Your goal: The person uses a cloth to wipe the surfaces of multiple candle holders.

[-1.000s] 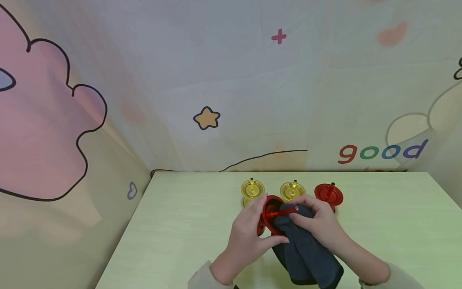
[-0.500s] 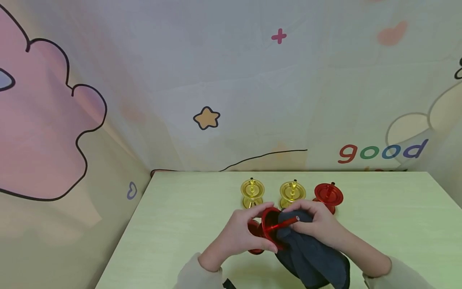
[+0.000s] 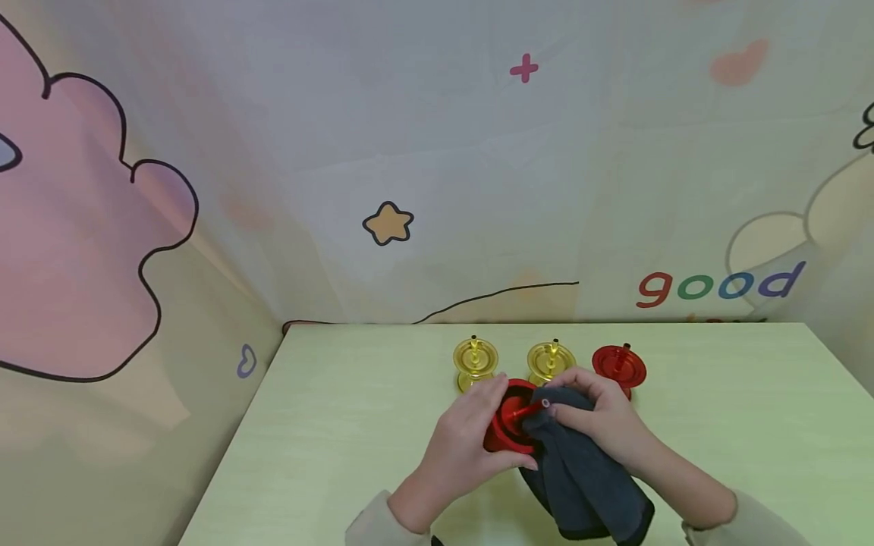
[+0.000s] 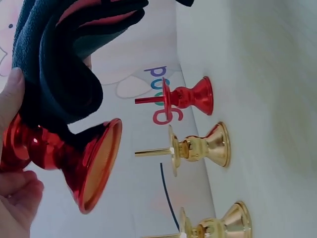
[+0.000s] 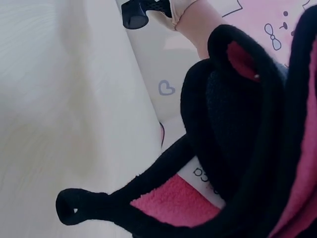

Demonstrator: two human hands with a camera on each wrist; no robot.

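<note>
In the head view my left hand (image 3: 464,432) grips a red metallic candlestick (image 3: 504,440) by its side, tilted so its dish and thin central spike face up and right. My right hand (image 3: 608,417) pinches a dark blue-grey cloth (image 3: 580,474) and holds it in the candlestick's dish, beside the spike. The cloth's lower end hangs down over the table. In the left wrist view the candlestick's flared base (image 4: 99,168) is off the table. Folds of cloth (image 5: 233,109) with a pink underside and a black edge fill much of the right wrist view, where the right fingers are hidden.
Behind the hands stand two gold candlesticks, a left one (image 3: 475,358) and a middle one (image 3: 550,358), and another red candlestick (image 3: 619,368) at right. They are upright on the pale green table (image 3: 328,432). A printed backdrop (image 3: 444,152) rises behind the table's far edge.
The left hand has turned the candlestick back and forth: its base showed half a second ago and is now hidden behind the dish. The right hand and cloth have shifted slightly with it.
</note>
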